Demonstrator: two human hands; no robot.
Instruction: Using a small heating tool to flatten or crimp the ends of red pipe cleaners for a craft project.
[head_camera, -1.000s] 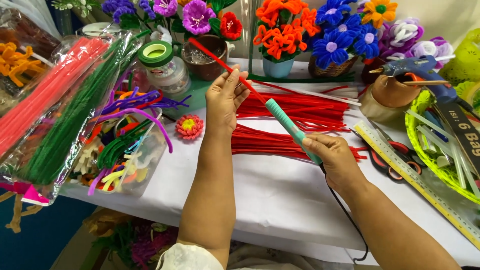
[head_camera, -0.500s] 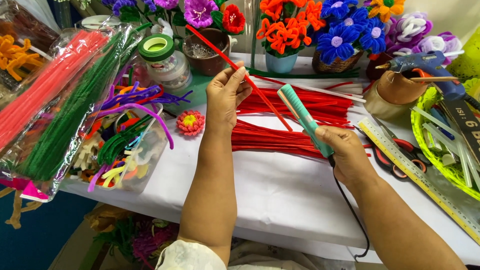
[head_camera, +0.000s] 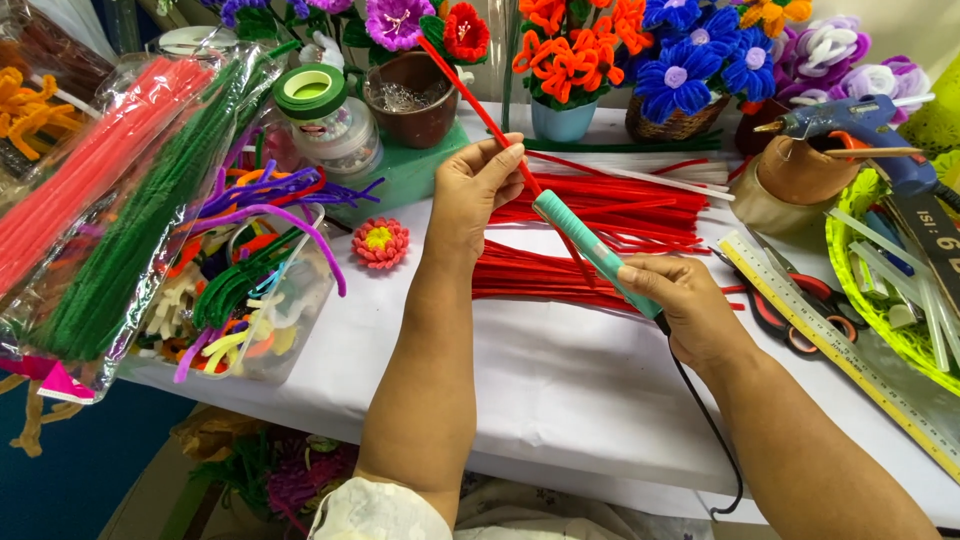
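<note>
My left hand (head_camera: 478, 195) pinches a long red pipe cleaner (head_camera: 470, 92) that slants up to the left past the flower pots. My right hand (head_camera: 680, 305) grips a teal corded tool (head_camera: 585, 243), a slim straightener-like iron, with its tip clamped on the same pipe cleaner just below my left fingers. Its black cord (head_camera: 705, 420) runs down along my right forearm. Under both hands lies a spread pile of red pipe cleaners (head_camera: 600, 210) on the white table (head_camera: 560, 380).
Bagged red and green pipe cleaners (head_camera: 110, 200) and a clear tub of mixed ones (head_camera: 250, 290) sit left. A small pink flower (head_camera: 380, 242), a jar (head_camera: 330, 120), flower pots (head_camera: 565, 60), a glue gun (head_camera: 860, 120), a ruler (head_camera: 830, 345), scissors (head_camera: 800, 300) and a green basket (head_camera: 880, 290) surround the work area.
Both hands and the tool have shifted slightly right and up. The teal tool has slid along the red pipe cleaner toward my left fingers.
</note>
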